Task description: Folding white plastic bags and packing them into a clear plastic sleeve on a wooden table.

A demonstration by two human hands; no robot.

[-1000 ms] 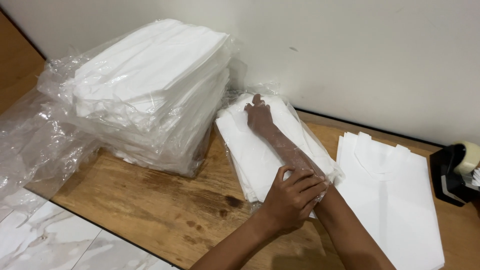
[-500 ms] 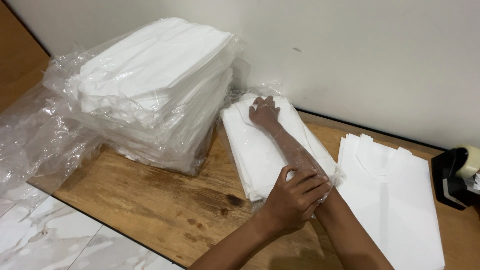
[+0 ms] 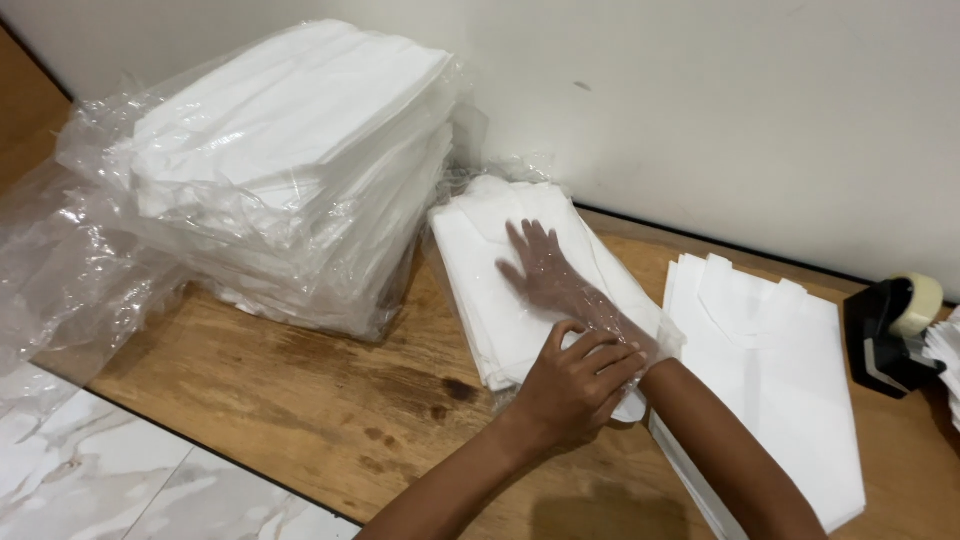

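While your right hand (image 3: 545, 265) lay flat and spread inside the clear plastic bag (image 3: 600, 305) (atop the small white stack (image 3: 490, 270)), your left hand (image 3: 578, 385) gripped the bag's mouth; packing seemed underway, calling for a steady pull

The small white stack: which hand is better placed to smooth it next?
Probably the right hand: it lies flat on the stack inside the clear bag, while the left hand only grips the bag's open edge.
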